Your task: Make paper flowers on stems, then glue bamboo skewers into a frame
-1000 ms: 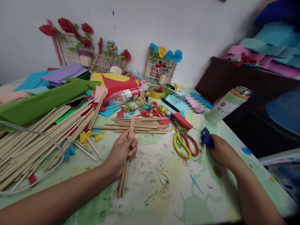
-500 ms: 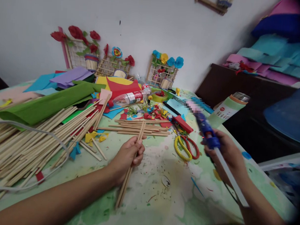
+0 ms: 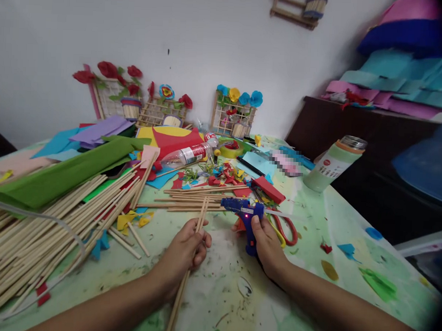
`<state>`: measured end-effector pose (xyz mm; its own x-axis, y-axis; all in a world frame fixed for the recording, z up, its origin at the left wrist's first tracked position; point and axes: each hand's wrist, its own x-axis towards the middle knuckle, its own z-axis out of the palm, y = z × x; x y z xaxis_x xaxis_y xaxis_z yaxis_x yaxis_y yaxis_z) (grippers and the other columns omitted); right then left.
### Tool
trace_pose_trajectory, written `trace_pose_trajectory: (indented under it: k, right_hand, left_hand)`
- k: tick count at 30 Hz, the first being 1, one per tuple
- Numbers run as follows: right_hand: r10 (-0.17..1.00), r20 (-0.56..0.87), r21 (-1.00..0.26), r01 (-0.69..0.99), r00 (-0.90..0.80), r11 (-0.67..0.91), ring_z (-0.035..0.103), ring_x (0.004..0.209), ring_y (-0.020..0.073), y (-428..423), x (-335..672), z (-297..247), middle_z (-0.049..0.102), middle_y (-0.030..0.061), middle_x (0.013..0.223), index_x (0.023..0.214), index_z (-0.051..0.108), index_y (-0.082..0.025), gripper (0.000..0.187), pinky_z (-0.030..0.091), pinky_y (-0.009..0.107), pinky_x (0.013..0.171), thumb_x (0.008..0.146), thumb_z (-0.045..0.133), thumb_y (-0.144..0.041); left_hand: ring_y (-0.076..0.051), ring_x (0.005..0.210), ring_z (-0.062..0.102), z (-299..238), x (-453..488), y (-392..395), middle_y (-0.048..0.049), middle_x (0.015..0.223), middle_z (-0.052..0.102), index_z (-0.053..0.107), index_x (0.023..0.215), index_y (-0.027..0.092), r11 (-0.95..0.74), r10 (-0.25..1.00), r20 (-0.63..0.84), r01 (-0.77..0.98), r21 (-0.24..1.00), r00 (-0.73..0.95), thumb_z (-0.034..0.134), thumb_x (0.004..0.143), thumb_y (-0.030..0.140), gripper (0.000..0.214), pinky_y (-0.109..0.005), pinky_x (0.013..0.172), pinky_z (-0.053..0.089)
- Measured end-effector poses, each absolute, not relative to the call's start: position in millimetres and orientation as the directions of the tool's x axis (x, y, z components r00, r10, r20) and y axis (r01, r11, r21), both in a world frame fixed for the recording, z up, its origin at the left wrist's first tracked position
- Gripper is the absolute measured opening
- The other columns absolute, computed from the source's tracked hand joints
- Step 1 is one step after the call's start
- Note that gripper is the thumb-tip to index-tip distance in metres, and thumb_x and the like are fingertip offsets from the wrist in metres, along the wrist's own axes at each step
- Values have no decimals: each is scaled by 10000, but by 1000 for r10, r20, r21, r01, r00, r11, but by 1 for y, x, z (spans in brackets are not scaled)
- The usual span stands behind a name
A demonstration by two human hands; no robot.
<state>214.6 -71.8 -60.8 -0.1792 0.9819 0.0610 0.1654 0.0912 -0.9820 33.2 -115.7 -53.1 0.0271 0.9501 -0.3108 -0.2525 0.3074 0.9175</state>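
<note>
Two thin wooden sticks (image 3: pixel 180 300) lie side by side in my left hand (image 3: pixel 188 247), whose fingers are closed round them near their far ends. In my right hand (image 3: pixel 267 243) is a blue hot glue gun (image 3: pixel 243 210), its small red light lit and a pale glue stick (image 3: pixel 283 214) poking out of its back. The gun's nozzle points left, just right of the far tips of the held sticks and apart from them. Several more wooden sticks (image 3: pixel 183 198) lie in a row behind my hands. Partly hidden behind the gun are scissors (image 3: pixel 289 229) with red and yellow handles.
A large pile of sticks (image 3: pixel 57 226) covers the left, crossed by a white cable (image 3: pixel 46 211). Green crepe paper (image 3: pixel 59 170), a plastic bottle (image 3: pixel 192 153), tape (image 3: pixel 231 150) and paper scraps (image 3: pixel 230 173) lie behind. A green flask (image 3: pixel 329 165) stands right. Flowered stick lattices (image 3: pixel 232 112) lean on the wall.
My right hand has swung the glue gun left and inward, from pointing away to pointing at the sticks. My left hand still holds the two sticks. The view has shifted slightly.
</note>
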Motion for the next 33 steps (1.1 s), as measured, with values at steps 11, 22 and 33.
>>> trace_pose_trajectory:
  k: [11, 22, 33]
  right_hand:
    - [966, 8, -1000, 27, -259, 16, 592, 653, 182, -75, 221, -60, 665, 79, 804, 879, 553, -196, 474, 473, 288, 558, 872, 321, -610]
    - [951, -27, -999, -35, -309, -39, 567, 645, 162, -72, 227, -64, 597, 41, 670, 723, 587, -163, 383, 474, 296, 641, 778, 562, -542]
    - [908, 32, -996, 66, -417, 66, 554, 657, 146, -77, 231, -67, 640, 46, 722, 750, 635, -170, 412, 448, 273, 627, 856, 460, -527]
  left_hand:
    - [-19, 383, 307, -51, 33, -116, 8, 778, 555, 469, 1106, 209, 320, 946, -323, -198, 927, 18, 524, 817, 379, 340, -147, 333, 188]
    - [-18, 371, 322, -48, 34, -117, 35, 695, 528, 471, 1179, 209, 361, 929, -369, -188, 913, -6, 557, 801, 364, 418, -149, 343, 180]
    - [-13, 344, 295, -44, 34, -115, 10, 696, 559, 525, 1131, 164, 394, 919, -384, -171, 903, 90, 569, 793, 346, 387, -174, 334, 154]
